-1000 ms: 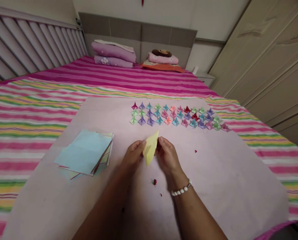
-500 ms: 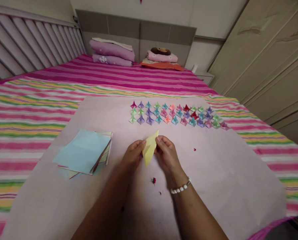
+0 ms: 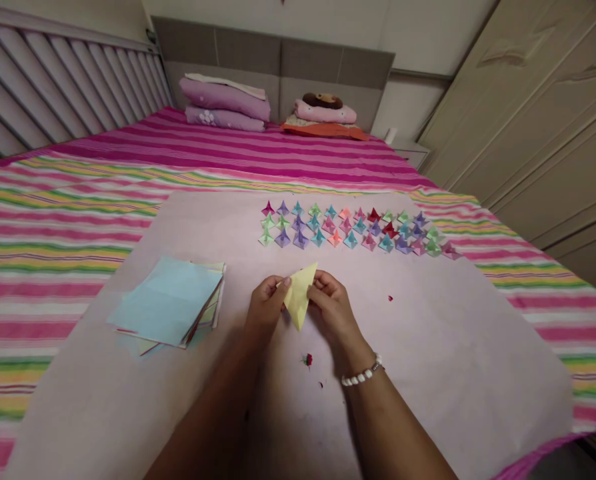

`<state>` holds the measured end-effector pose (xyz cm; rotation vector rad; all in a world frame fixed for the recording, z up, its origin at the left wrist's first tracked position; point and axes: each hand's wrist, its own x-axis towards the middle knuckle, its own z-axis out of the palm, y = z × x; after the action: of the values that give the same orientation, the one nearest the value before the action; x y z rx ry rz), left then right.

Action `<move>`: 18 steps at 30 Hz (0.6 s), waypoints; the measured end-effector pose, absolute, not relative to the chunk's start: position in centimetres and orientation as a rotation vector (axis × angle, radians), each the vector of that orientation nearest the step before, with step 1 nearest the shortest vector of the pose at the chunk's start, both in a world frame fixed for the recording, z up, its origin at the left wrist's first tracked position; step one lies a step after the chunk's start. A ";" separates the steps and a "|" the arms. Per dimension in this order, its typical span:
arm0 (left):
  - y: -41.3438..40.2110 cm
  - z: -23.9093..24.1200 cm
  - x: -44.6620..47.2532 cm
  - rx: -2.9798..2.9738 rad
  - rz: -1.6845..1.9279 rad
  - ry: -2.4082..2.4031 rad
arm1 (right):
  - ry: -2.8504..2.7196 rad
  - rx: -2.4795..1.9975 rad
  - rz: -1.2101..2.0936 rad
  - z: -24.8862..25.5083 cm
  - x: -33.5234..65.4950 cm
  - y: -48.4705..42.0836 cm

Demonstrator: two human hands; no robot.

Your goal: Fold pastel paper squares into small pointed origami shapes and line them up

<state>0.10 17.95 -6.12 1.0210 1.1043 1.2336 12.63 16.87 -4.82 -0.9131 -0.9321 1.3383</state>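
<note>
A folded piece of yellow origami paper (image 3: 299,297), pointed at top and bottom, is held up above the pale sheet (image 3: 458,360). My left hand (image 3: 268,303) pinches its left edge, thumb on the near face. On the other side, my right hand (image 3: 332,303) grips the right edge between thumb and fingers; its fingertips are partly hidden behind the paper. Beyond both hands stand rows of small folded paper pieces (image 3: 351,240) in several colours. To the left lies a stack of paper squares (image 3: 171,300) with light blue on top.
A small red flower print (image 3: 308,360) shows on the sheet below my hands. Around the sheet spreads a striped bedcover (image 3: 43,267). Folded purple bedding (image 3: 225,103) and a pink bundle (image 3: 325,112) rest by the headboard (image 3: 248,47). A wardrobe (image 3: 543,120) stands at the right.
The yellow paper has turned so that more of its broad face shows toward me. My right thumb has shifted down and inward over its face. The paper rows and stack stay put.
</note>
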 end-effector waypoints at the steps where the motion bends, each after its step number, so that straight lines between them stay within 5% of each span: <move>1: 18.0 -6.1 0.1 1.035 1.241 1.106 | -0.952 -0.901 1.325 -4.8 12.6 16.9; 18: 16.6 -5.9 0.5 1.316 1.264 1.072 | -1.294 -1.165 0.745 -6.0 12.5 16.7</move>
<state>0.48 16.63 -5.86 1.3159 1.0723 1.2637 12.47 16.73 -6.02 -1.1648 -1.2942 0.7449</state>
